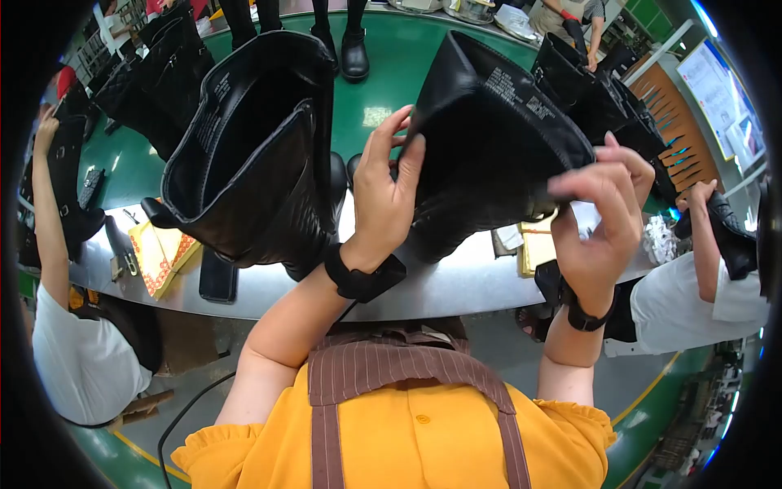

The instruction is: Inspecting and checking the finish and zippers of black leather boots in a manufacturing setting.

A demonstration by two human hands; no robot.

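Observation:
A tall black boot (489, 155) stands in front of me, its wide shaft opening upward with pale print on the lining. My left hand (387, 187) grips the left edge of that shaft, thumb and fingers around the edge. At the opposite edge, my right hand (607, 212) has its fingers bent around the rim; they are slightly smeared by motion. Another tall black boot (252, 163) stands upright to the left, with its shaft gaping and print inside. No hand touches it. Both boots' lower parts are partly hidden behind their shafts and my left hand.
A phone (218, 275) and a patterned yellow packet (160, 248) lie on the metal edge (383, 293). Yellow papers (538, 247) are near my right wrist. More black boots (159, 90) stand left on the green table (375, 94). Co-workers (90, 350) flank me, handling boots.

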